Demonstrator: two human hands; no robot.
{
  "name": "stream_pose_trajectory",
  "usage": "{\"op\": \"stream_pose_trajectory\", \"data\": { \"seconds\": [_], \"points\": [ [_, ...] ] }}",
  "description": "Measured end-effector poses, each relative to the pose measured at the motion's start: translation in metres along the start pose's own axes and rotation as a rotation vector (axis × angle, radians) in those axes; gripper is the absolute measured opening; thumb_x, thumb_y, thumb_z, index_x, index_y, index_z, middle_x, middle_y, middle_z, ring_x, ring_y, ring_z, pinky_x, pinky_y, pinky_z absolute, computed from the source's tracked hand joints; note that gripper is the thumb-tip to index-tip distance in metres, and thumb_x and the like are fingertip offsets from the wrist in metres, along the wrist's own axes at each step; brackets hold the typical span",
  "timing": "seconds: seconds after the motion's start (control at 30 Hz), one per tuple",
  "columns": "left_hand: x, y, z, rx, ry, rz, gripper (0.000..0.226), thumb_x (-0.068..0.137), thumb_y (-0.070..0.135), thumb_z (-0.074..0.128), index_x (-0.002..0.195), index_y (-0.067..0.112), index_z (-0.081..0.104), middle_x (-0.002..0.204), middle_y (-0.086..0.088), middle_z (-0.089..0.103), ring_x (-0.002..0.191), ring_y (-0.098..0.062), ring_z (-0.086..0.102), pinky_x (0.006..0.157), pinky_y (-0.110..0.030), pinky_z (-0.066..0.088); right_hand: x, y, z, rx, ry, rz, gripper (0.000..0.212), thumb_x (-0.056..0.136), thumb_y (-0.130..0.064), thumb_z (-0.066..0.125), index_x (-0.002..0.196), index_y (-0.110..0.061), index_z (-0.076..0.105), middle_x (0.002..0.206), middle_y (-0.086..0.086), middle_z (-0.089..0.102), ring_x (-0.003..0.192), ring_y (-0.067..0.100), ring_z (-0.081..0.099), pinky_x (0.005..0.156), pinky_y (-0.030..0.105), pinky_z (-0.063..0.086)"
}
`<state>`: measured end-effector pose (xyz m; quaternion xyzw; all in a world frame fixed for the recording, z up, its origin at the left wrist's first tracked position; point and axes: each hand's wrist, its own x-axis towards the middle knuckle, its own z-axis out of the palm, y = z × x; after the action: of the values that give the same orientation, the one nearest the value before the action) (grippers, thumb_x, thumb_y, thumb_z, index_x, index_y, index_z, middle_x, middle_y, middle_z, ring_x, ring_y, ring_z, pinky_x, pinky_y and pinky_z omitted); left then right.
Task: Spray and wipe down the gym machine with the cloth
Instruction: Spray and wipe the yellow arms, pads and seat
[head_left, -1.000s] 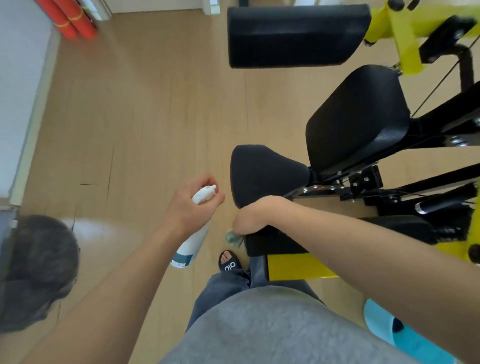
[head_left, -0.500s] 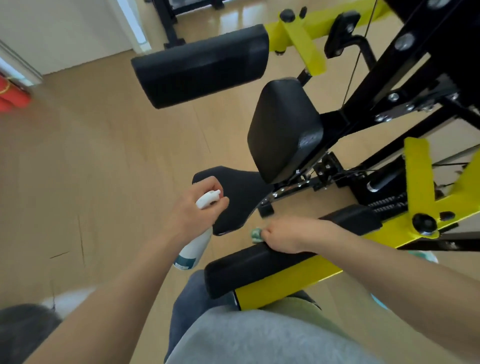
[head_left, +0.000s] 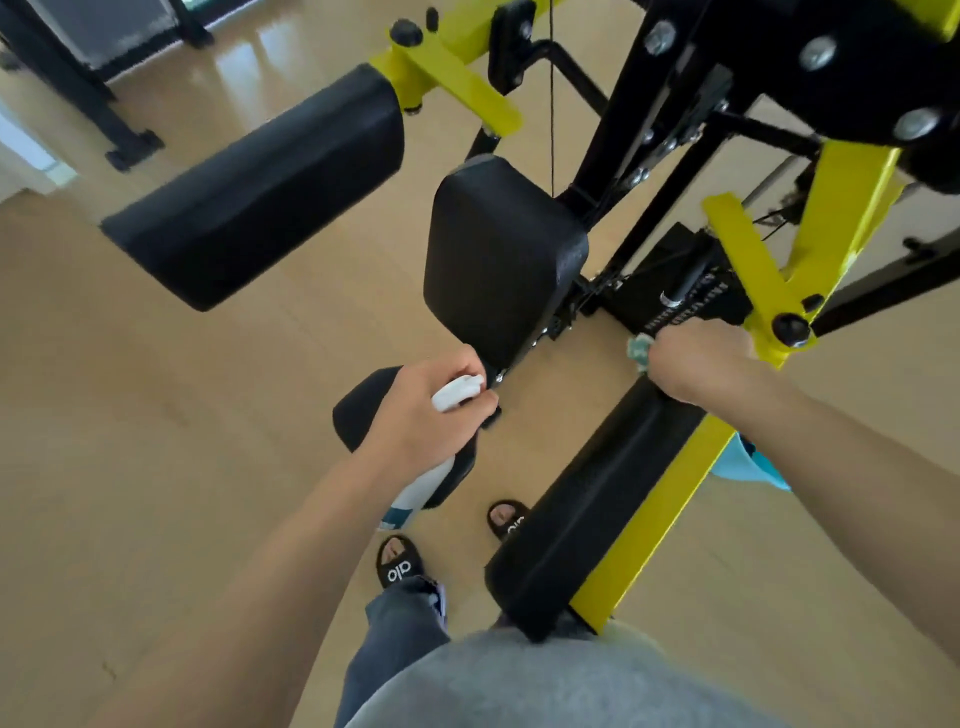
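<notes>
Left hand (head_left: 423, 415) grips spray bottle (head_left: 426, 486); right hand (head_left: 698, 364) clutches cloth (head_left: 640, 351) at pad (head_left: 597, 512) end

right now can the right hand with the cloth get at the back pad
Probably yes. The right hand grips the cloth at the far end of the arm pad, and only open floor shows between it and the back pad.

We see matt black padding on the long pad (head_left: 587, 519), glossy yellow painted metal on the frame (head_left: 649, 525), and shiny, smooth wood floor (head_left: 156, 441).
</notes>
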<state>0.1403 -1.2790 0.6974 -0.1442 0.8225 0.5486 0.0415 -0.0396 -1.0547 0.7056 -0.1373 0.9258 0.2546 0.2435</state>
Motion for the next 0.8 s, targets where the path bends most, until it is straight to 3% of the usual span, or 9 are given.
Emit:
{"op": "stream_pose_trajectory", "data": {
  "seconds": [0.07,0.13,0.23,0.33,0.4,0.47,0.57,0.7,0.8],
  "points": [
    [0.005,0.002,-0.007,-0.022,-0.07,0.008,0.023,0.098,0.013,0.069,0.08,0.02,0.055,0.062,0.011,0.052,0.057,-0.004,0.051,0.056,-0.013,0.042,-0.028,-0.011,0.002,-0.131,0.108,-0.029,0.032,0.095,-0.024,0.048,0.118,-0.015,0.068,0.12,0.01,0.065,0.113,0.031,0.059,0.088,0.038,0.045],
    [0.011,0.006,-0.012,-0.014,-0.133,0.04,0.024,0.098,0.014,0.068,0.08,0.021,0.053,0.062,0.01,0.051,0.057,-0.005,0.049,0.054,-0.014,0.041,-0.059,-0.03,0.016,-0.198,0.145,-0.145,0.031,0.095,-0.025,0.046,0.117,-0.019,0.068,0.121,0.009,0.063,0.119,0.032,0.051,0.104,0.042,0.037],
    [0.02,0.013,-0.014,0.012,-0.211,0.097,0.022,0.095,0.012,0.068,0.079,0.016,0.053,0.066,0.004,0.05,0.059,-0.007,0.047,0.054,-0.017,0.039,-0.116,-0.075,0.047,-0.004,0.132,-0.383,0.03,0.095,-0.027,0.046,0.107,-0.019,0.073,0.112,0.008,0.064,0.115,0.03,0.051,0.114,0.045,0.025],
    [0.031,0.019,-0.009,0.0,-0.289,0.096,0.022,0.093,0.01,0.067,0.078,0.013,0.052,0.065,0.005,0.049,0.06,-0.011,0.047,0.056,-0.025,0.04,-0.172,-0.124,0.06,0.156,-0.011,-0.594,0.029,0.096,-0.027,0.05,0.103,-0.017,0.076,0.107,0.008,0.069,0.11,0.03,0.057,0.114,0.049,0.029],
    [0.041,0.023,-0.005,-0.012,-0.338,0.095,0.023,0.093,0.01,0.068,0.077,0.014,0.053,0.063,0.007,0.05,0.058,-0.011,0.049,0.055,-0.027,0.041,-0.183,-0.133,0.057,0.198,-0.167,-0.629,0.026,0.096,-0.026,0.054,0.105,-0.015,0.075,0.11,0.01,0.071,0.113,0.03,0.059,0.112,0.048,0.032],
    [0.052,0.029,-0.001,0.006,-0.363,0.118,0.023,0.093,0.011,0.069,0.076,0.014,0.054,0.061,0.009,0.052,0.057,-0.01,0.05,0.055,-0.025,0.043,-0.166,-0.121,0.047,0.111,-0.186,-0.62,0.027,0.096,-0.027,0.051,0.099,-0.016,0.075,0.106,0.008,0.072,0.11,0.028,0.06,0.116,0.047,0.028],
    [0.067,0.04,0.006,0.017,-0.375,0.152,0.022,0.092,0.01,0.07,0.076,0.012,0.056,0.062,0.005,0.054,0.058,-0.012,0.052,0.056,-0.025,0.044,-0.11,-0.088,0.022,-0.046,-0.194,-0.461,0.032,0.102,-0.033,0.045,0.113,-0.018,0.071,0.119,0.004,0.07,0.121,0.024,0.056,0.123,0.046,0.016],
    [0.091,0.057,0.018,0.035,-0.457,0.166,0.019,0.094,0.013,0.071,0.079,0.013,0.06,0.068,0.003,0.059,0.061,-0.015,0.055,0.061,-0.032,0.047,-0.017,-0.051,0.003,-0.119,-0.336,-0.198,0.028,0.104,-0.036,0.045,0.12,-0.025,0.066,0.106,-0.003,0.06,0.116,0.022,0.054,0.111,0.039,0.038],
    [0.108,0.072,0.03,0.078,-0.514,0.209,0.017,0.097,0.016,0.069,0.082,0.013,0.062,0.072,0.002,0.06,0.066,-0.015,0.057,0.064,-0.034,0.05,0.017,-0.048,0.0,-0.163,-0.377,-0.14,0.038,0.105,-0.032,0.04,0.14,-0.024,0.052,0.141,0.004,0.053,0.135,0.028,0.042,0.117,0.044,0.029]
  ]
}}
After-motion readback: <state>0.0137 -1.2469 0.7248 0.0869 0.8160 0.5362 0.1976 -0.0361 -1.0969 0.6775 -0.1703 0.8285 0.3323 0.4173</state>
